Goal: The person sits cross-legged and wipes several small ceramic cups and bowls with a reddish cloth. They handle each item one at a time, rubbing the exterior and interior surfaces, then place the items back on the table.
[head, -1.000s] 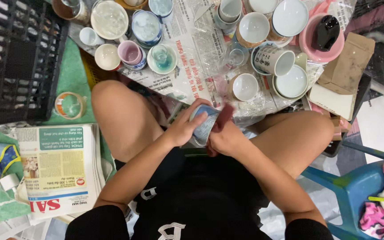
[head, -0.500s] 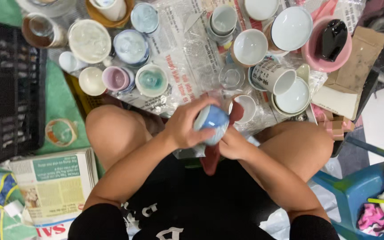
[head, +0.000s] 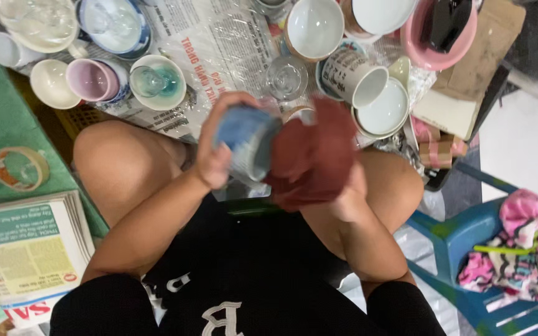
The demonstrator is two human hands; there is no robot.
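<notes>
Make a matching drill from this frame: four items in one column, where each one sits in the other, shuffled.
Items:
1. blue ceramic cup
2. dark red cloth
3. roll of tape
4. pink ceramic bowl

Places:
A. on the green surface at far left
B. top right, with a black object inside it
C. gripped in the left hand
D. bunched in the right hand

Pairs: 1-C, 2-D, 3-A, 4-B
</notes>
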